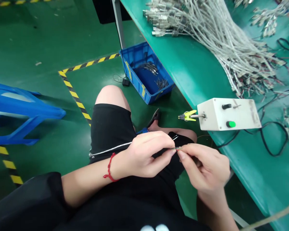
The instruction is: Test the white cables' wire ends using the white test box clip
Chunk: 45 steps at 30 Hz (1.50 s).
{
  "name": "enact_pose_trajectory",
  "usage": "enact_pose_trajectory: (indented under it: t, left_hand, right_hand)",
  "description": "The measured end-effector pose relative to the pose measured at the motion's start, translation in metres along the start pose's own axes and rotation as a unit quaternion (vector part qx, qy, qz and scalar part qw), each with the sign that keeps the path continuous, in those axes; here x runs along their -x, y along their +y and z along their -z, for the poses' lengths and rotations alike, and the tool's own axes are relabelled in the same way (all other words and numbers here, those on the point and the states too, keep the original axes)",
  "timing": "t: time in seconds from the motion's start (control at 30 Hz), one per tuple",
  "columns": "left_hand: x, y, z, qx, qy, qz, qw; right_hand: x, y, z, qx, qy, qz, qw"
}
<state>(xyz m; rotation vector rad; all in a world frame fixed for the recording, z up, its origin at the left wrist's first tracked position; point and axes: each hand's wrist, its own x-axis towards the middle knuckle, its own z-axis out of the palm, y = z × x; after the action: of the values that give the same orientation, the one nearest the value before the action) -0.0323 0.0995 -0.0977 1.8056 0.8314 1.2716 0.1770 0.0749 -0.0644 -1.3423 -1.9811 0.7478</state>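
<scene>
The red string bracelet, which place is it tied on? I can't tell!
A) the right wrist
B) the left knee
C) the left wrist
C. The red string bracelet circles the wrist behind the left hand, which pinches the thin grey cable; the right hand has none.

Flat, bright light fills the room, with no single source showing. The green floor (38,41) carries only a soft shadow beside the blue plastic stool (21,112). A pale sheen lies on the green workbench (195,64), its edge bowed by lens distortion. The left hand (144,154) and right hand (204,166), pinching a thin cable (110,148), look fairly sharp; a strand (272,216) across the bottom-right corner blurs.
</scene>
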Motion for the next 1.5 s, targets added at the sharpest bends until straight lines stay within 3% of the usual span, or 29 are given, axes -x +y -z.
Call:
enact_pose_trajectory:
  t: [0.1, 0.2, 0.3, 0.37, 0.43, 0.53, 0.77, 0.93, 1.03, 1.17, 1.3, 1.37, 1.4, 1.43, 1.5]
  left_hand:
    - [0.003, 0.0, -0.001, 0.015, -0.008, 0.006, 1.0]
    - [0.006, -0.002, -0.001, 0.027, -0.009, 0.011, 1.0]
    - [0.008, -0.004, 0.002, 0.027, 0.004, 0.033, 0.999]
    - [0.008, -0.004, 0.005, 0.026, 0.016, 0.054, 0.998]
    - [0.007, -0.003, 0.006, 0.033, 0.019, 0.059, 0.998]
    - [0.007, -0.001, 0.006, 0.049, 0.013, 0.055, 0.997]
    - [0.007, 0.001, 0.004, 0.067, 0.011, 0.049, 0.996]
    - [0.009, -0.001, 0.004, 0.061, 0.012, 0.039, 0.997]
    - [0.009, 0.0, 0.004, 0.055, 0.01, 0.028, 0.998]
    - [0.008, 0.001, 0.002, 0.054, 0.002, 0.016, 0.998]
    - [0.008, 0.001, 0.002, 0.054, -0.003, 0.028, 0.998]
    - [0.008, 0.0, 0.003, 0.058, 0.001, 0.056, 0.997]
    - [0.008, -0.001, 0.003, 0.066, 0.007, 0.076, 0.995]
    - [0.009, -0.002, 0.004, 0.079, 0.017, 0.101, 0.992]
    - [0.009, -0.003, 0.005, 0.125, 0.041, 0.159, 0.979]
  right_hand:
    - [0.001, 0.0, 0.004, -0.01, -0.045, -0.01, 0.999]
    - [0.004, 0.001, 0.004, -0.078, -0.073, -0.062, 0.992]
    - [0.008, 0.001, 0.002, -0.154, -0.031, -0.133, 0.978]
    - [0.01, 0.001, 0.0, -0.122, 0.036, -0.143, 0.981]
    - [0.009, 0.0, -0.001, -0.036, 0.079, -0.105, 0.991]
    - [0.005, 0.0, -0.004, 0.035, 0.069, -0.017, 0.997]
    - [-0.008, 0.0, -0.008, 0.037, 0.073, 0.073, 0.994]
    - [-0.012, -0.002, -0.001, 0.049, 0.004, 0.073, 0.996]
    - [-0.011, -0.003, 0.002, 0.015, -0.024, 0.013, 1.0]
    - [-0.007, -0.006, 0.001, -0.135, -0.047, -0.143, 0.979]
    - [-0.007, -0.006, -0.003, -0.327, -0.097, -0.307, 0.889]
    - [-0.007, -0.004, -0.005, -0.385, -0.13, -0.358, 0.841]
    - [-0.007, -0.003, -0.006, -0.396, -0.134, -0.365, 0.832]
    - [-0.006, -0.002, -0.007, -0.391, -0.125, -0.358, 0.838]
    - [-0.004, 0.0, -0.008, -0.326, -0.073, -0.305, 0.892]
